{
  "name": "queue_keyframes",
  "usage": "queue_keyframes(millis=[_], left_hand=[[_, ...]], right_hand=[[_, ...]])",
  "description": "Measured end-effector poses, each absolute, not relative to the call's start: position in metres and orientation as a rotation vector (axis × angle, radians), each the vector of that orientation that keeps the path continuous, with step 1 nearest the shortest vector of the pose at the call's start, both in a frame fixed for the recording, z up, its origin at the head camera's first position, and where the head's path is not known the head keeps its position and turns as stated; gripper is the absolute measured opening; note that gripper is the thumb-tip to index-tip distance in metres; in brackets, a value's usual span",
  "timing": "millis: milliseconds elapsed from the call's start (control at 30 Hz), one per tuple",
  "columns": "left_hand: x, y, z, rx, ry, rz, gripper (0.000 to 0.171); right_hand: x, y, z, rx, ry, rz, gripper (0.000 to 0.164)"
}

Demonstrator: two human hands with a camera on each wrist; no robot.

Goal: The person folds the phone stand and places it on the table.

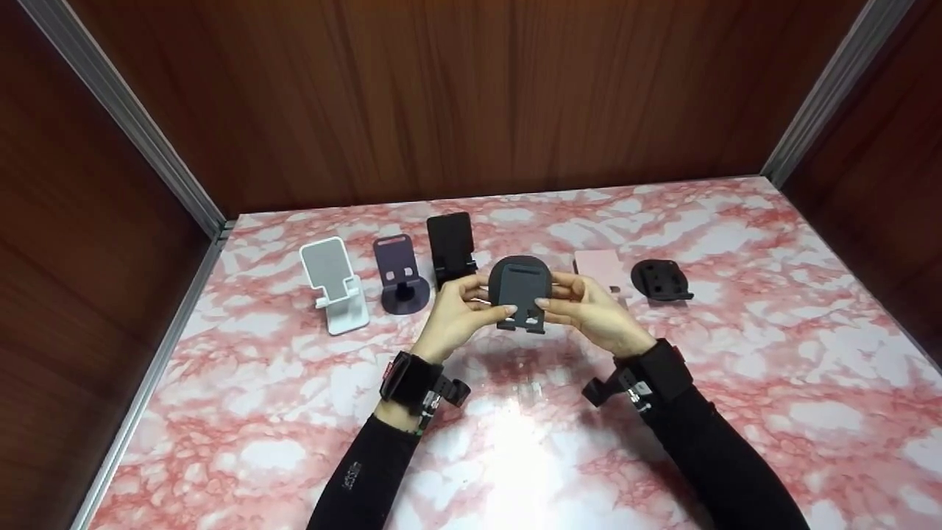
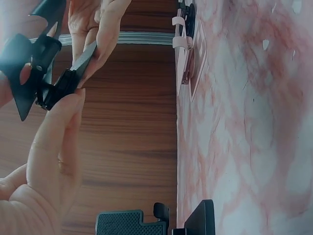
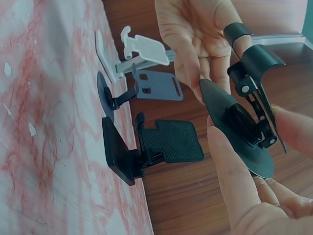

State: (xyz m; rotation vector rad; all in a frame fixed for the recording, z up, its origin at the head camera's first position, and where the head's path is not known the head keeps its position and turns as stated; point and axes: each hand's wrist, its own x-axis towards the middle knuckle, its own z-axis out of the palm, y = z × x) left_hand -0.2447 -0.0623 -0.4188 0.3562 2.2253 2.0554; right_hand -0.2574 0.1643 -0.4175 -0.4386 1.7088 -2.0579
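Note:
Both hands hold a dark grey phone stand above the middle of the table. My left hand grips it at the left edge, thumb on the front near the lower cutouts. On the opposite edge, my right hand pinches it the same way. The right wrist view shows the stand's round base plate, a hinged arm and the curved lip hooks of its holder plate. In that view the base and holder plate lie folded near each other, with fingers on the base's rim. The left wrist view sees the stand edge-on.
Left of the hands stand a white phone stand, a purple one and a black one, partly behind the left hand. To the right lie a pink stand and a folded black round one. Wooden panels enclose the marbled table.

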Motion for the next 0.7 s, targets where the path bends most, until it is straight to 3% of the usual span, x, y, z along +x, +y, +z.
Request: queue_keyframes(millis=[700], left_hand=[[-0.2449, -0.0571, -0.4213, 0.325, 2.251, 2.046, 0.048]], right_hand=[[-0.2578, 0.1621, -0.416, -0.454, 1.819, -2.031, 0.047]])
